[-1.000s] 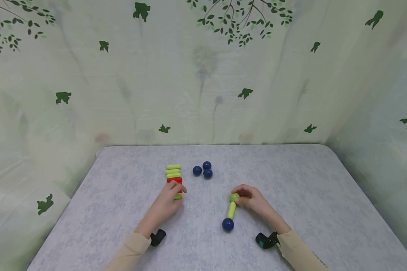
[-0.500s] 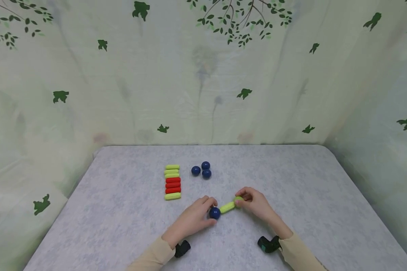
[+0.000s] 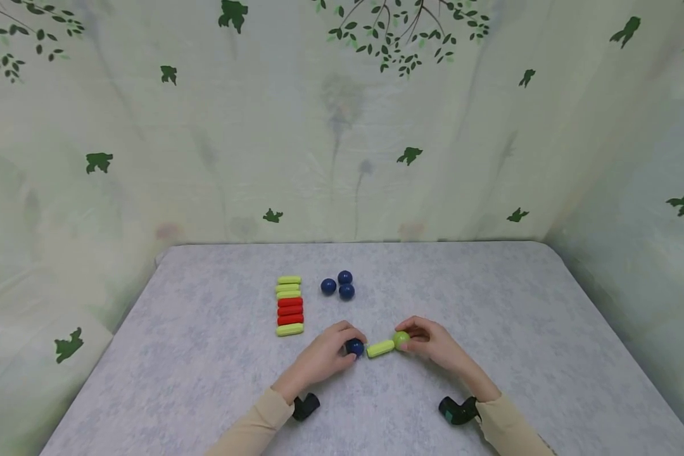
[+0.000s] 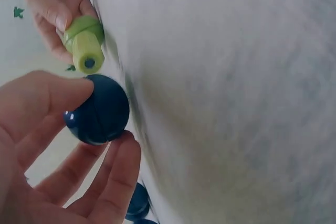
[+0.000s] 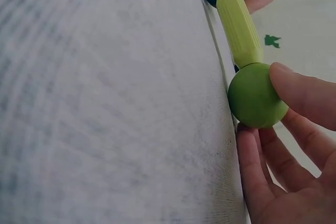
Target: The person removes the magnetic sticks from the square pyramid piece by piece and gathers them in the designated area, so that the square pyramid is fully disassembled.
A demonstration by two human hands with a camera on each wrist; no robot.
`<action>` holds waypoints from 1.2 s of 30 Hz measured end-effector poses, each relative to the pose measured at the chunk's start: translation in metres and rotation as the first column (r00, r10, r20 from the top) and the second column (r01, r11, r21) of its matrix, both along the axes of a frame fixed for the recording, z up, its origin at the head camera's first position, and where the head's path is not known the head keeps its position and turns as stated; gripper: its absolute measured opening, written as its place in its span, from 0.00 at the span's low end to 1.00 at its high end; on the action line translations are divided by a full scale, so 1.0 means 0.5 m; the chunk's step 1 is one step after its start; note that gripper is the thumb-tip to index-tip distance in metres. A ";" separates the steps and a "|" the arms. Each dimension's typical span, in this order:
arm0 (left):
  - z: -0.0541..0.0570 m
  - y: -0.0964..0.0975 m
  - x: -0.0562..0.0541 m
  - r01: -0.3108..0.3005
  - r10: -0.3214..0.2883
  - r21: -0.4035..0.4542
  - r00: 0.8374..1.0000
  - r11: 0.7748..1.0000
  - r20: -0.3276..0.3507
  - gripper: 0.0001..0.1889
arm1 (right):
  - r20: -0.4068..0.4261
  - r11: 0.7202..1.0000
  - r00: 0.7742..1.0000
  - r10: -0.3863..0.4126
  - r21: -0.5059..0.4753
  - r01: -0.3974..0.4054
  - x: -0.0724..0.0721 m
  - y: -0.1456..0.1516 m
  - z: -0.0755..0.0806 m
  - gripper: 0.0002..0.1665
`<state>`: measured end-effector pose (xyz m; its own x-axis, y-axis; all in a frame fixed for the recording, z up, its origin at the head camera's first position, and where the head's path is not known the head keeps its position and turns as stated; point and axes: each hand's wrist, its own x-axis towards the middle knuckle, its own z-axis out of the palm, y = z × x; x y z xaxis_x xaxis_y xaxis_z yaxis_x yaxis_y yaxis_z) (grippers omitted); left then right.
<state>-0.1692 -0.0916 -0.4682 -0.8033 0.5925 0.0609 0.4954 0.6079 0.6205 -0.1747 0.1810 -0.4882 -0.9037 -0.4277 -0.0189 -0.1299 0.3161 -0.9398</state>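
My left hand (image 3: 329, 354) pinches a dark blue ball (image 4: 102, 111) between thumb and fingers, just above or on the table. Facing it, my right hand (image 3: 433, 345) grips a green ball (image 5: 257, 95) by its sides. A ribbed yellow-green rod (image 3: 380, 349) sticks out from the green ball toward the left hand. In the left wrist view the rod's free end shows a small dark round spot, and a narrow gap separates it from the blue ball.
Beyond the left hand, short rods lie stacked in a column: yellow-green rods (image 3: 289, 280) at both ends, red rods (image 3: 290, 311) between. Three more blue balls (image 3: 346, 291) sit together to their right. A leaf-printed curtain (image 3: 342, 158) hangs behind the grey table (image 3: 490, 304).
My left hand has come right from the rod column to the blue ball, which has parted from the rod. The rod has swung from pointing toward me to pointing left.
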 end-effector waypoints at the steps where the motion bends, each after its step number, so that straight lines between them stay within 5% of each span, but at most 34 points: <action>1: -0.002 -0.003 -0.003 -0.026 0.026 0.029 1.000 0.999 0.005 0.14 | 0.005 1.000 1.000 -0.001 0.001 0.001 0.000 0.000 0.000 0.19; 6: -0.002 -0.017 -0.035 -0.208 0.210 0.147 0.978 0.967 -0.001 0.16 | 0.013 1.000 1.000 -0.001 0.001 0.001 0.001 0.000 0.001 0.19; 14: -0.002 -0.020 -0.091 -0.455 0.459 0.157 0.888 0.876 0.013 0.13 | 0.013 1.000 1.000 -0.014 0.014 0.014 -0.001 -0.005 -0.003 0.18; 18: -0.001 -0.013 -0.107 -0.500 0.503 0.139 0.864 0.855 0.017 0.13 | 0.024 1.000 1.000 -0.020 0.008 0.020 0.000 -0.008 -0.002 0.18; 25: -0.002 -0.006 -0.117 -0.511 0.520 0.132 0.853 0.849 -0.041 0.13 | 0.032 1.000 0.999 -0.026 0.003 0.026 0.002 -0.011 0.000 0.19; 28: 0.000 -0.002 -0.106 -0.466 0.478 0.124 0.872 0.876 -0.105 0.14 | 0.038 0.999 0.999 -0.031 0.007 0.031 0.001 -0.012 0.001 0.19; 31: 0.006 0.008 -0.080 -0.306 0.317 0.098 0.940 0.947 -0.128 0.13 | 0.046 0.999 0.998 -0.042 0.019 0.042 0.000 -0.012 0.002 0.19; 33: 0.007 0.019 -0.059 -0.144 0.149 0.070 0.987 0.987 -0.068 0.13 | 0.048 0.998 0.998 -0.050 0.026 0.048 -0.001 -0.012 0.002 0.19; 36: 0.003 0.042 -0.033 0.026 -0.029 0.059 0.998 0.998 0.057 0.14 | 0.046 0.998 0.997 -0.054 0.030 0.052 -0.003 -0.012 0.002 0.19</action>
